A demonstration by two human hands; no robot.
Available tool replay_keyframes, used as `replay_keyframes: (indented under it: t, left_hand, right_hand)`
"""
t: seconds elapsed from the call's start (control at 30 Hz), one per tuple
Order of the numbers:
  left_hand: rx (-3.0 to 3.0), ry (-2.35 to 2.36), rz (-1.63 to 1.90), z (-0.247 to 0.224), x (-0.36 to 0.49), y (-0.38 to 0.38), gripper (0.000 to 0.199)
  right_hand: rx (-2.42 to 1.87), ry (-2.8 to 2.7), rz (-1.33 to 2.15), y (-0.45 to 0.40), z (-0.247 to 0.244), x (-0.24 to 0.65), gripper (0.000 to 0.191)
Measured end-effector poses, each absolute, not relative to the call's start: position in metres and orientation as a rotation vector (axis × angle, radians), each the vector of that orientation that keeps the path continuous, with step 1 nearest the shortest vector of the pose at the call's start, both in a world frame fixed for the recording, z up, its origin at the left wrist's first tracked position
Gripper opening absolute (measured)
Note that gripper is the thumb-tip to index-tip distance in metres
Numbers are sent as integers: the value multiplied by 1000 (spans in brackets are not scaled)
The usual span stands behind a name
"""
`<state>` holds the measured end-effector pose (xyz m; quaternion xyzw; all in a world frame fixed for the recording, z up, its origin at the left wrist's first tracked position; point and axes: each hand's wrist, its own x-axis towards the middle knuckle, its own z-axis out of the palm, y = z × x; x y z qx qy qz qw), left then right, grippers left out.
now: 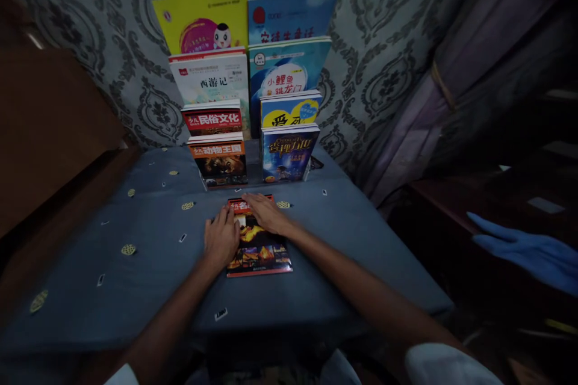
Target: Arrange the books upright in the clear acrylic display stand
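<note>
A dark book with a red title band [257,252] lies flat, cover up, on the cloth-covered table [153,289]. My left hand [221,237] rests on its left edge, fingers stretched toward the top. Across the upper part of the cover lies my right hand [266,212], fingers extended and pointing left, hiding part of the title. Neither hand is closed round the book. Just behind stand two columns of upright books, with an orange-banded lion book [220,162] at the front left and a dark blue book [289,153] at the front right.
Farther back in the columns are a white book [212,81], a yellow-green book [203,18] and a teal book [289,66]. Patterned wallpaper [388,72] is behind them. A brown panel [49,132] borders the left. At right are a purple curtain [419,114] and a blue glove [528,252].
</note>
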<state>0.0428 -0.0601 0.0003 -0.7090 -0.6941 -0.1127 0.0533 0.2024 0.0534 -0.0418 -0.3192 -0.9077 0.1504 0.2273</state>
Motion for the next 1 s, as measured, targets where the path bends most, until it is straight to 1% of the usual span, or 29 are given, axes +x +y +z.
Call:
replay_keyframes:
  t: [0.17,0.33,0.53,0.73,0.87,1.0]
  left_hand:
    - [-2175,-2088,-369,-4,40,-59,46]
    - [-2212,-2017,-442,-16,35,-54,50]
    - [-2399,-1945,-271,-21,24,-38,67]
    - [-2775,-1546,-127,-11,11,-11,76]
    - [-3009,-1209,-68,-1,11,8,84]
    - [-3160,-1006,12,10,14,22,89]
  right_hand:
    - [-1053,-2410,413,52,-42,241,48]
    - [-1066,-2373,549,57,-28,255,48]
    - [-1067,-2319,725,66,-18,260,49]
    - [-1061,-2266,781,66,-17,260,50]
    - [-1109,-2269,787,64,-14,257,58]
    - [-1098,-2265,800,62,-8,255,63]
